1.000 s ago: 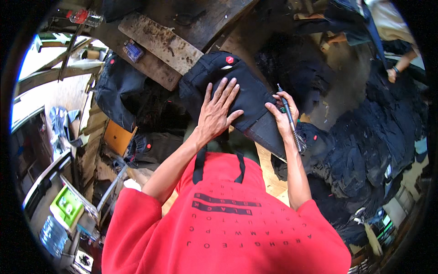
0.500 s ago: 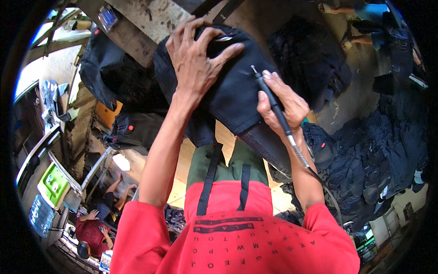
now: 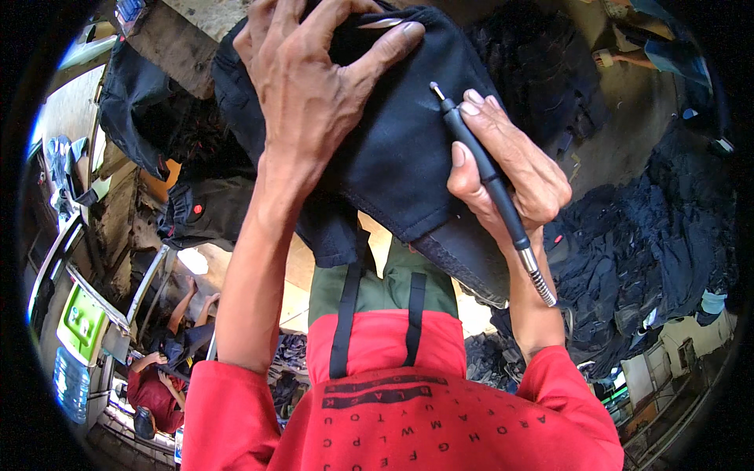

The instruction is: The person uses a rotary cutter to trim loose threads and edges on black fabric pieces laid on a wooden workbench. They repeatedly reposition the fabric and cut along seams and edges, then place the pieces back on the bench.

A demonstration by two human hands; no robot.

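Note:
My left hand (image 3: pixel 302 90) lies spread on a black denim garment (image 3: pixel 393 169), its thumb stretched out flat and its fingertips near the far edge. A pale, shiny sliver (image 3: pixel 380 24) shows by the index finger; I cannot make out what it is. Like a pen, my right hand (image 3: pixel 522 161) holds a black rotary tool handpiece (image 3: pixel 488 173) with a small round metal tip. That tip points away from me, over a faint light mark on the cloth; whether it touches I cannot tell. A spring-like metal sleeve covers the handpiece's near end.
Dark garments lie heaped at the right (image 3: pixel 628 243), with another dark pile (image 3: pixel 534 78) beyond my right hand. More dark cloth (image 3: pixel 141 110) hangs at the left. A green tray (image 3: pixel 81 323) and a person in dark red (image 3: pixel 153 392) are at the lower left.
Both hands and the garment appear larger and nearer in the picture. My left hand sits farther up and left in it. The handpiece stays in my right hand, its tip slightly higher in view.

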